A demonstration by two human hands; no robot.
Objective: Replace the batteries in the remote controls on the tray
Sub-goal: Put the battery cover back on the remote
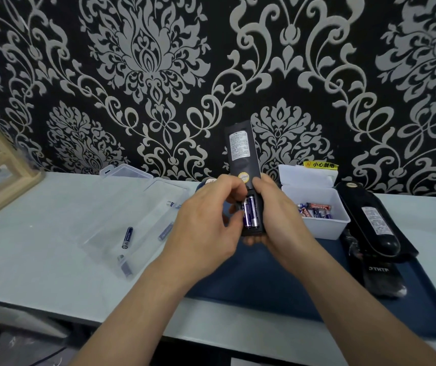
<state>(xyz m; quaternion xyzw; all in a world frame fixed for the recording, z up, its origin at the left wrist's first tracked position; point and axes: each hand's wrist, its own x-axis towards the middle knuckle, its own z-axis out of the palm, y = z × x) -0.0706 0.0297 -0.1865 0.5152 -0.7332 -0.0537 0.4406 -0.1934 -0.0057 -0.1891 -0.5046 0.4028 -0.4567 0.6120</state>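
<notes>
Left hand [206, 220] and right hand [277, 215] are clasped round a black remote [242, 151] held upright above the blue tray [264, 281], the left thumb laid against two batteries [249, 211] seated in its uncovered compartment, with a white box [317, 228] seen just beyond.

Head-worn view, forward-down, close over tray [264, 283].

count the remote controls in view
3. The held remote stands upright, gripped by the left hand and right hand. The labelled remote lies at the right of the tray. The nearer remote lies beside it. Others may be hidden.
</notes>
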